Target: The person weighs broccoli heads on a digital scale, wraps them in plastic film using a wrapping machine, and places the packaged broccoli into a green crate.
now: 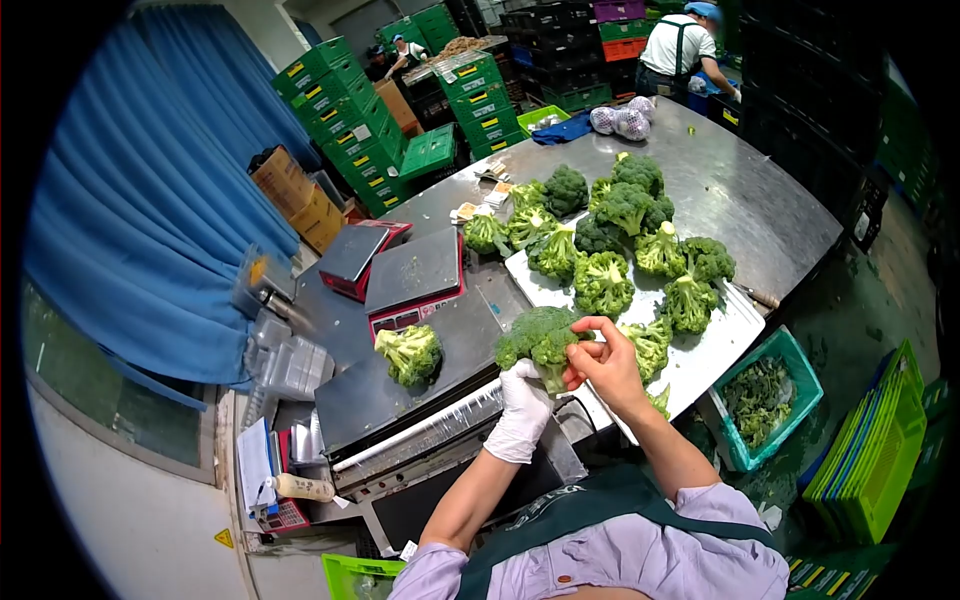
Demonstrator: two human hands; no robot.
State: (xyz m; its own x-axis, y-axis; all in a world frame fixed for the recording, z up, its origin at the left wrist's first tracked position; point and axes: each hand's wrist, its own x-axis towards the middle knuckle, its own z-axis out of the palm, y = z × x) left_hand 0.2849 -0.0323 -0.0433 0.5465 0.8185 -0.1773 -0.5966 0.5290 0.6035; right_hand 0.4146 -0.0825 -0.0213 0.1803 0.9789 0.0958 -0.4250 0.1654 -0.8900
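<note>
My left hand (522, 408), in a white glove, is closed around the underside of a broccoli head (537, 338) held above the front of the table. Bare, my right hand (606, 362) touches the right side of that same head with thumb and fingers bent together; whether a small piece is pinched there I cannot make out. Just beyond, several broccoli heads (603, 284) lie on and around a white cutting board (712, 350). A single broccoli head (409, 355) rests to the left on the dark flat top of the wrapping machine (440, 390).
Two red-based scales (415, 272) stand left of the broccoli pile. A teal bin (772, 400) of trimmings sits on the right, near stacked lime-green crates (880, 440). A knife handle (758, 296) lies at the board's right edge. A co-worker (680, 48) bends over at the back.
</note>
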